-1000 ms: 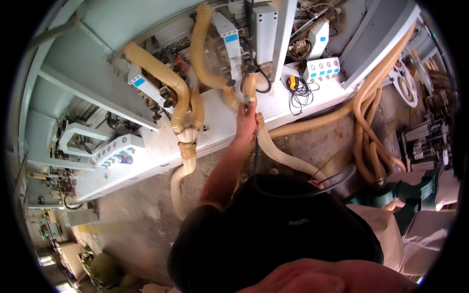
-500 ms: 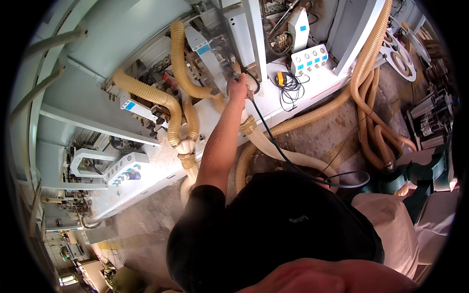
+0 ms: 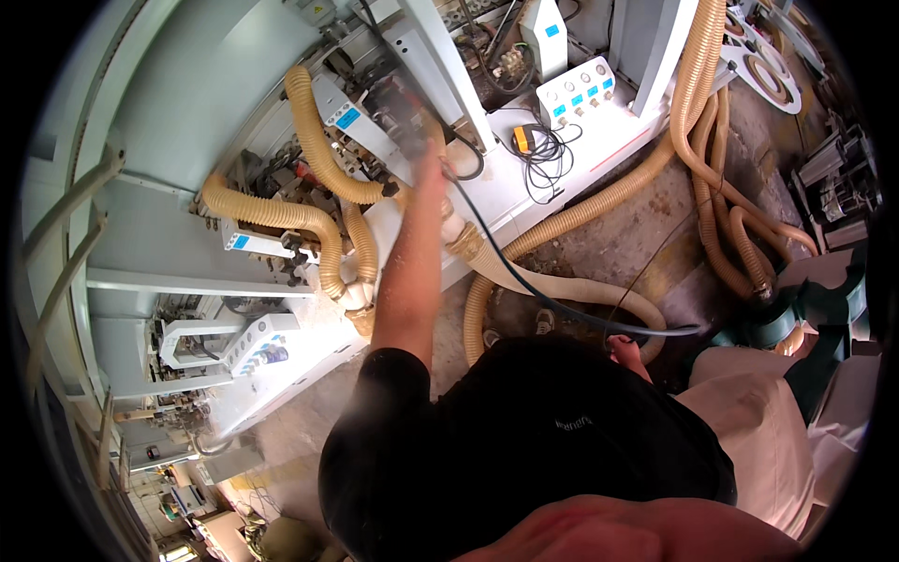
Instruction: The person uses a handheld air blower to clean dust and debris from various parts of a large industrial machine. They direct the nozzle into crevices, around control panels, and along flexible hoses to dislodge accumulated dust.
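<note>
My left arm stretches forward over the machine bed, and my left hand is closed round an air blow gun, mostly hidden and smeared by motion. A dark air hose runs from this hand back toward my right side and bends round there. Beside my right hip, my right hand is closed on the slack part of that hose. Just past my left hand are a blurred patch of machine parts and a slanted white housing with a blue label.
Ribbed tan ducts rise from the white machine bed. A yellow-and-black pendant lies there with coiled cable, near a gauge panel. A thick duct crosses the floor before my shoes. Green machinery stands at right.
My left hand has moved a little left with the blow gun, trailing the hose. My right hand has come into fuller view by my hip. The whole view has shifted slightly.
</note>
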Demonstrator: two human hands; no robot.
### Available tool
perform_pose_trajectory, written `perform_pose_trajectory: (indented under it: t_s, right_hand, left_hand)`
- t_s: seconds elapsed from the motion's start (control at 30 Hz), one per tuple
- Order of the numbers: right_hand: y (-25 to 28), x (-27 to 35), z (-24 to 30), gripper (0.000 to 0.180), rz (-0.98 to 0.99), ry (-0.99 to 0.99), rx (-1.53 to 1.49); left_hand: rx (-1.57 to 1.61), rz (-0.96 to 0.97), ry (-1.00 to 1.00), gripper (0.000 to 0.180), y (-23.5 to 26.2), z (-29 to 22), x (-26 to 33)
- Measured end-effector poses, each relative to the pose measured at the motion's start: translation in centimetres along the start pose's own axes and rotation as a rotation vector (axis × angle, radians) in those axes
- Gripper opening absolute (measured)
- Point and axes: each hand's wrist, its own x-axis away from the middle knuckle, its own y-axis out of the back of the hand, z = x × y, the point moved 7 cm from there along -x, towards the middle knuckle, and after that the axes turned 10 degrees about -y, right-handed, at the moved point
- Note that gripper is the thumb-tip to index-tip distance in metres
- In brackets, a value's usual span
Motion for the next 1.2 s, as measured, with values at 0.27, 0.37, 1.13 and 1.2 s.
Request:
perform_pose_trajectory:
  t_s: [0.27, 0.37, 1.13, 1.2]
  right_hand:
    - [1.9, -1.3, -0.3, 0.016, -0.012, -0.004, -0.167]
    - [1.1, -0.9, -1.8, 0.016, 0.02, -0.052, -0.106]
    - [-1.8, 5.4, -7.4, 0.02, -0.12, -0.122, -0.327]
    - [-1.6, 8.2, -7.5, 0.02, -0.236, -0.141, -0.327]
  left_hand:
    - [-0.368, 0.182, 0.14, 0.034, -4.5, -1.0, -10.3]
    - [-0.233, -0.006, 0.028, 0.034, -2.2, 0.1, -11.9]
    - [-0.188, -0.064, 0.146, 0.042, -7.1, 8.7, -22.3]
    - [-0.179, -0.044, 0.15, 0.048, -10.1, 8.6, -23.6]
